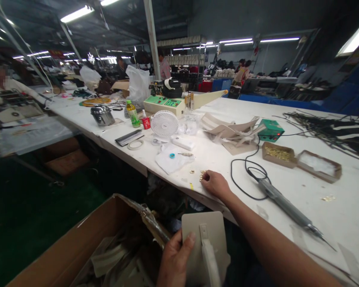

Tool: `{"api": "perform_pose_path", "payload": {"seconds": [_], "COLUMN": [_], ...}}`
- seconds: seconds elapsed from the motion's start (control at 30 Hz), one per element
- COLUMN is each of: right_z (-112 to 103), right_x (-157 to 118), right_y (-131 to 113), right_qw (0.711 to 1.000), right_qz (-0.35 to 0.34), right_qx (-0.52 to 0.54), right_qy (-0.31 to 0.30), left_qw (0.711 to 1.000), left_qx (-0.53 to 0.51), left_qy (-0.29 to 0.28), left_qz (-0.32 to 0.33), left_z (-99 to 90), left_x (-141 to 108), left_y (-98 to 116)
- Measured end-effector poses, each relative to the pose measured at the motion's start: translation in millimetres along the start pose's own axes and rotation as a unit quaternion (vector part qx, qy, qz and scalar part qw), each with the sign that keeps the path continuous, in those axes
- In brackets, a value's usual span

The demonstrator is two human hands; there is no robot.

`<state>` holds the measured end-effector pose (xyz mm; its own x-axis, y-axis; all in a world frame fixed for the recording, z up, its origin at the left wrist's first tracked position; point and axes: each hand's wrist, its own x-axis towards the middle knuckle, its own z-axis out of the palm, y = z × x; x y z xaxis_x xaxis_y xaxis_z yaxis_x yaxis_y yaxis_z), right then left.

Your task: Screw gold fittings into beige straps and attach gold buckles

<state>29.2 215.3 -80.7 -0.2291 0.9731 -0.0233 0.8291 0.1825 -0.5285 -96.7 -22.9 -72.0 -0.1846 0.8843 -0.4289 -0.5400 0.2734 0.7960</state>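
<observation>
Left hand (pixel 175 261) has a tight hold on a flat beige piece (pixel 219 229) near the table's front edge, just beside a big cardboard box (pixel 62 249). Its thumb presses on top, and some fingers are hidden. The piece looks light and a bit stiff, like thick card, so its flat side edge seems a good place to pinch. Squeezing too hard might bend it or leave a mark. The strap (pixel 208 259) on it looks softer and could flop about, so it seems a poor handle.

Right hand (pixel 217 183) is over the white table (pixel 215 159), fingers curled in by some little gold bits (pixel 202 174). I can't tell if it is pinching one. Those bits look hard, tiny and slippery, best picked up with fingertips.

Farther right lies a gray power tool (pixel 287 207). It looks heavier; its fat middle would be easier to grip than its thin, pointy end.
</observation>
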Motion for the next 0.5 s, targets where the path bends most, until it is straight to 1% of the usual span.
{"api": "perform_pose_path", "payload": {"seconds": [0.23,0.37,0.5], "right_z": [-0.5,-2.2,-4.2], "right_x": [-8.4,-3.6,2.4], "right_y": [-2.0,-0.5,-0.2], "right_qw": [1.000,0.999,0.998], "right_qz": [-0.003,0.006,0.016], "right_qx": [0.024,0.039,0.063], "right_qy": [0.004,-0.011,-0.019], "left_qw": [0.999,0.998,0.997], "left_qx": [0.016,0.009,0.021], "left_qy": [0.031,0.043,0.051], "left_qz": [0.030,0.039,0.057], "left_z": [14.0,19.3,20.1], "left_x": [-4.7,-7.2,-9.0], "left_y": [10.8,10.5,8.3]}}
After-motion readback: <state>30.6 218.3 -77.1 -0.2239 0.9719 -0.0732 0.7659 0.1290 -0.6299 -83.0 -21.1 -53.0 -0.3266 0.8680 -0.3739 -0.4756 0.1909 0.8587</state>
